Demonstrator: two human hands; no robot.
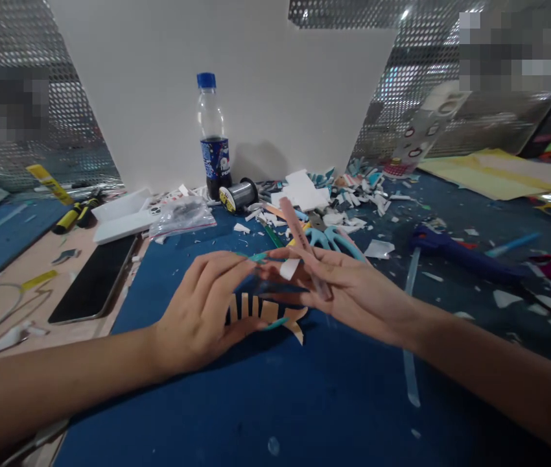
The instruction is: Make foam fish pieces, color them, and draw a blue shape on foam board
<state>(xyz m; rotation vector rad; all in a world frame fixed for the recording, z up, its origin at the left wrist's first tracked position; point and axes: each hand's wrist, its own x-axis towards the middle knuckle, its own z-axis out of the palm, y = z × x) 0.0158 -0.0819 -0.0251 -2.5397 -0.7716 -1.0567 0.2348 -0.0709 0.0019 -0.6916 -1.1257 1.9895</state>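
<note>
My left hand [202,305] curls around a tan slatted piece [269,311] of narrow strips with a forked end at the right. My thumb lies across its lower part, and my fingers arch above it. Most of the piece's left part is hidden by this hand. My right hand [353,282] comes in from the right, with its fingers closed on a slim pinkish stick [297,224] that slants up to the left and bears faint markings. A small white scrap [289,268] shows at the right fingers, close to the left fingertips.
Behind the hands are light-blue scissors [336,240], a wire spool [239,196], a cola bottle [214,143] and a heap of foam scraps [304,194]. A phone [93,282] lies left; a blue glue gun [460,254] lies right. A white board [159,78] stands behind.
</note>
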